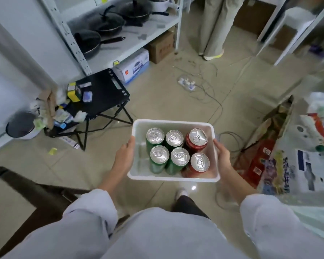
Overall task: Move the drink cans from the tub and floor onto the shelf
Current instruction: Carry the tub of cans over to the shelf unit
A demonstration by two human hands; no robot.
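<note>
The person holds a white tub (173, 122) in front of the body, above the floor (166, 101), one hand on each side wall. The left hand (124, 157) grips the tub's left wall with the thumb over the rim; the right hand (223, 156) grips the right wall, its fingers (217, 146) hooked over the rim, so both hands are clamped on the tub.

Inside stand 6 drink cans, all upright and packed together: 4 green cans (166, 149) on the left and middle, 2 red cans (198, 148) on the right. No loose can shows on the floor in this view.

The step in hand looks like carrying the full tub toward a shelf. A white shelf unit (131, 37) stands far left, with black pans (101, 28) on it and bare board to the right of them.

The next move likely calls for keeping the tub level, setting it down near the shelf, then freeing a hand to lift cans out.
</note>
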